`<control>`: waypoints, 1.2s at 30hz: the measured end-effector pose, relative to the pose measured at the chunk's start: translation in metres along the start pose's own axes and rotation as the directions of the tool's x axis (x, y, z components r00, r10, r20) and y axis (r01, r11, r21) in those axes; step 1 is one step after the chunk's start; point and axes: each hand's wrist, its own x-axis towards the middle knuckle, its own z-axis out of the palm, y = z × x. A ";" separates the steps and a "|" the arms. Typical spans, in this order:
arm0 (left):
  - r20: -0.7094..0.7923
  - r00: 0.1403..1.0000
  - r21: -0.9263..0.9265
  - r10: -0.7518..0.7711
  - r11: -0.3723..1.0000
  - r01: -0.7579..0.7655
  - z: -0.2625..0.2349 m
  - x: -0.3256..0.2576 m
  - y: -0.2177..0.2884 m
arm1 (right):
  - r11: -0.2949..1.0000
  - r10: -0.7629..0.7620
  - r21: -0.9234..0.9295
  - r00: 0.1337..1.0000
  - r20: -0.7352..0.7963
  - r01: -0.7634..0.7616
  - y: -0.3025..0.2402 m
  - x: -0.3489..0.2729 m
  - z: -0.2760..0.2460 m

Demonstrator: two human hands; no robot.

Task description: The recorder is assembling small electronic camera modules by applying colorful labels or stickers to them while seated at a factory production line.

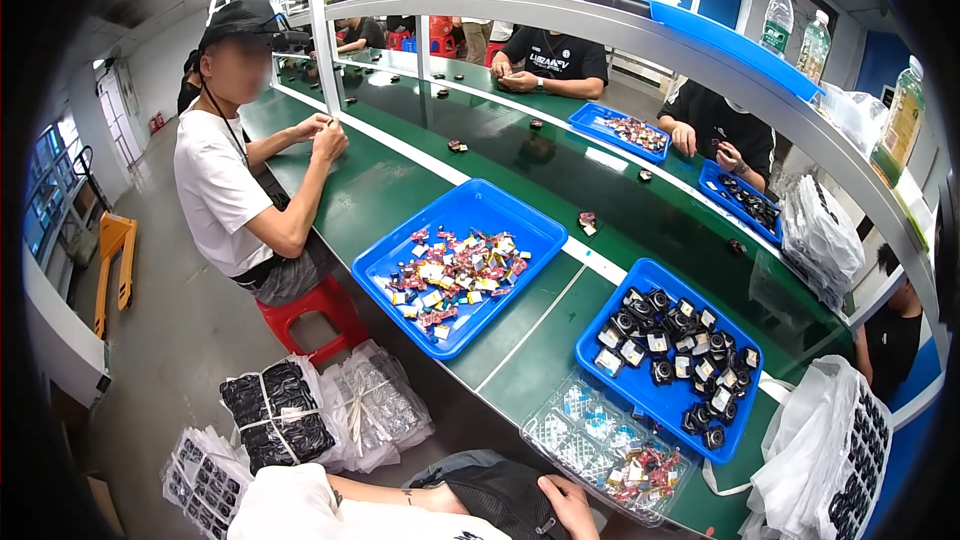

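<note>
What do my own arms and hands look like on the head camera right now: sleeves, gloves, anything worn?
Only one arm shows, apparently the left, along the lower edge. It wears a short white fabric sleeve. The forearm below the sleeve is uncovered and carries a small dark mark, too small to make out. The left hand has no glove and no ring that I can see. The right hand is out of view.

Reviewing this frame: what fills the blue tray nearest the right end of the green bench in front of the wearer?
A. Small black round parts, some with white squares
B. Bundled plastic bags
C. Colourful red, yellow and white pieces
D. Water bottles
A: the right-hand blue tray holds small black round parts; the colourful pieces lie in the other blue tray to its left.
</note>
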 end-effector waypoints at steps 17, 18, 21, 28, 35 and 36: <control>-0.047 0.900 0.866 -0.433 -0.466 -0.179 -0.013 -0.013 0.037 | 0.999 0.041 0.014 0.985 0.170 -0.044 0.049 0.033 0.004; -0.043 0.881 0.865 -0.471 -0.459 -0.203 -0.012 -0.012 0.039 | 0.994 0.094 0.026 0.973 0.213 -0.102 0.047 0.032 0.003; -0.014 0.849 0.864 -0.528 -0.434 -0.255 -0.010 -0.011 0.042 | 0.996 0.054 0.058 0.959 0.280 -0.073 0.061 0.031 0.003; 0.077 0.865 0.869 -0.497 -0.392 -0.303 -0.012 -0.012 0.037 | 0.977 0.000 -0.212 0.998 0.064 0.014 0.036 -0.004 -0.008; 0.431 0.847 0.856 -0.312 -0.156 -0.493 0.018 -0.055 0.058 | 0.843 -0.397 -0.304 0.895 0.202 0.443 -0.015 -0.041 -0.021; 0.359 0.879 0.910 -0.315 -0.092 -0.404 0.042 -0.070 0.080 | 0.861 -0.390 -0.239 0.884 0.257 0.449 -0.029 -0.044 -0.027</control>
